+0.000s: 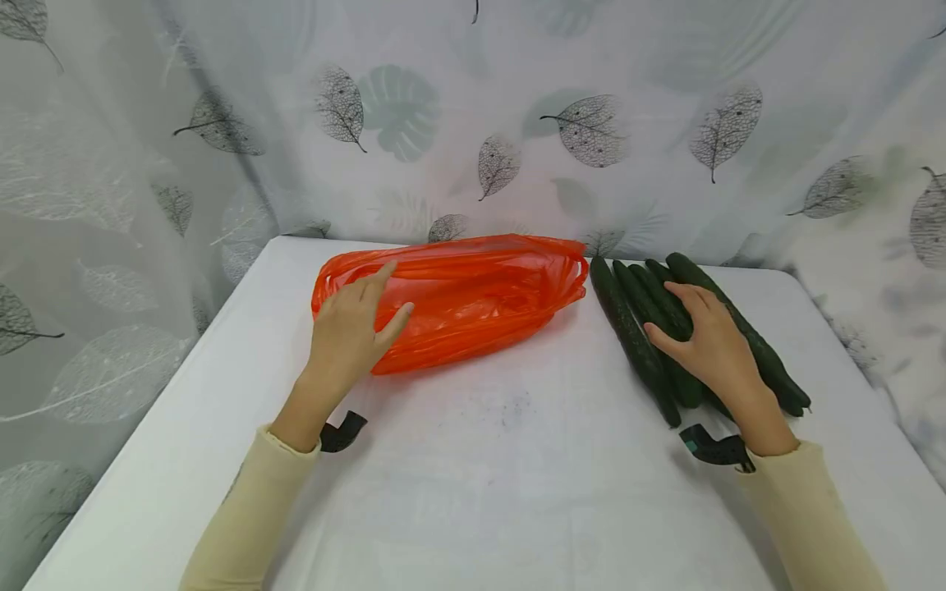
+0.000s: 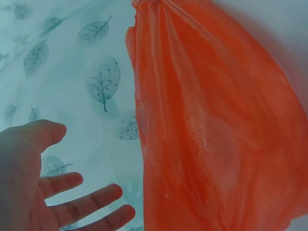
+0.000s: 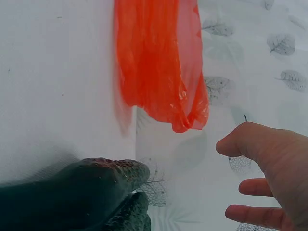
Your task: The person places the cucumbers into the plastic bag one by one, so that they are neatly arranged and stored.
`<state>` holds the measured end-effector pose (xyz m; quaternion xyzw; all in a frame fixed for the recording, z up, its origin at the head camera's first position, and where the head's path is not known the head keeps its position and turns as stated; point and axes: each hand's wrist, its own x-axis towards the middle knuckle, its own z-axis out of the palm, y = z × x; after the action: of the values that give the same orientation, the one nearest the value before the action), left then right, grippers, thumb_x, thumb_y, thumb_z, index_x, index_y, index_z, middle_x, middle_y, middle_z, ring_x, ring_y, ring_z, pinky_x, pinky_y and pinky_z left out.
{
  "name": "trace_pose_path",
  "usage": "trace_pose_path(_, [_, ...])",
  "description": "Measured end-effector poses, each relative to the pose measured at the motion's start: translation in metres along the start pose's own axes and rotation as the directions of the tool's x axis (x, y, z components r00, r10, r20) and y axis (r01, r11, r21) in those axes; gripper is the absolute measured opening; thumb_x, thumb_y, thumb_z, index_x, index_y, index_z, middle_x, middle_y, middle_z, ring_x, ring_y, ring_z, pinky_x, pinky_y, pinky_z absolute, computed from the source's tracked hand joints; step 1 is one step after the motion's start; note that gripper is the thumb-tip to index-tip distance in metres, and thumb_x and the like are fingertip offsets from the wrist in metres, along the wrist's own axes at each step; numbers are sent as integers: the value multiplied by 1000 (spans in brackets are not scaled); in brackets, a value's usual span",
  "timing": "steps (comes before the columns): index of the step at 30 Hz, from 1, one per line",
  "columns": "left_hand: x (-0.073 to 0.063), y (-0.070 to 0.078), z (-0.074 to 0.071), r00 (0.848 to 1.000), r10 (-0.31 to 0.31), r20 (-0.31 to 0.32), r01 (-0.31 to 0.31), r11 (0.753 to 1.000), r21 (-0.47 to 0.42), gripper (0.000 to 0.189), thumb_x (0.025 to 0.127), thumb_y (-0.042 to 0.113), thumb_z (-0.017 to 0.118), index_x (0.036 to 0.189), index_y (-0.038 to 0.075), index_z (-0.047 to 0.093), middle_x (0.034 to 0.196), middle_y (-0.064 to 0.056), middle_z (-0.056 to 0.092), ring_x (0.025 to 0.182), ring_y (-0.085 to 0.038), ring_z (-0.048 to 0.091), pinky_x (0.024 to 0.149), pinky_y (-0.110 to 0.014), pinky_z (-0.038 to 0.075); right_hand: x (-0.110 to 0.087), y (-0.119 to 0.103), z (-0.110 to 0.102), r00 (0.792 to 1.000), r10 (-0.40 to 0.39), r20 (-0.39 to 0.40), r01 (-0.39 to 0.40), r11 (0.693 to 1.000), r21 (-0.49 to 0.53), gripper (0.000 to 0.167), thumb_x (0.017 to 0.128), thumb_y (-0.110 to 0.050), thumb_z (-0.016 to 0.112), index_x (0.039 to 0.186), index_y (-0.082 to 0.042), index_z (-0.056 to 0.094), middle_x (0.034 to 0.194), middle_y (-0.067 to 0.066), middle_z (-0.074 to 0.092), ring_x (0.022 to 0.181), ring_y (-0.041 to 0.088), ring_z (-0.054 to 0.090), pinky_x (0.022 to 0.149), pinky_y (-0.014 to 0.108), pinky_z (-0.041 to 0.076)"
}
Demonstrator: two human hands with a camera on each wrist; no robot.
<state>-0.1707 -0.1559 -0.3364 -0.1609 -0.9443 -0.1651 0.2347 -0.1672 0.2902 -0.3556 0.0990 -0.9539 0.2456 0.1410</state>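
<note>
An orange-red plastic bag lies sideways on the white table, its handle loops at both ends. Over its left end hovers my left hand, thumb and fingers spread and holding nothing. In the left wrist view the bag hangs beside the spread fingers, apart from them. Several dark green cucumbers lie side by side to the right of the bag. Above them is my right hand, fingers parted around no object. The right wrist view shows the cucumber ends below the bag, with a gap to the fingers.
The white table ends just behind the bag and cucumbers. A leaf-patterned curtain hangs along the back and both sides. Black wrist devices sit under both wrists.
</note>
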Motion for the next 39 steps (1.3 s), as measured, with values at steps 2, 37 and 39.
trace_pose_path(2, [-2,-1,0,999,7,-35,-6,1000,4,55,93,36,63,139,8,51,120,-18,63,106,-36,61,85,-52,49,0,0,2,1000,-2,-3,2,1000,6,65,90,-26,68,143,0,41,142,29,38,127,51,37,90,69,37])
trace_pose_path(37, [-50,-45,-9,937,-304,173,326,938,-115,75,95,40,58,154,13,19,109,-26,40,79,-33,48,57,-39,47,4,8,31,981,22,194,-31,999,41,49,92,-16,63,130,12,50,116,33,53,87,35,55,69,47,48])
trace_pose_path(39, [-52,-46,-9,920,-325,217,354,929,-110,78,95,46,56,155,16,16,112,-27,39,79,-34,49,57,-38,46,5,8,33,980,21,198,-27,999,28,49,91,-15,64,130,12,50,112,32,54,85,33,55,66,44,48])
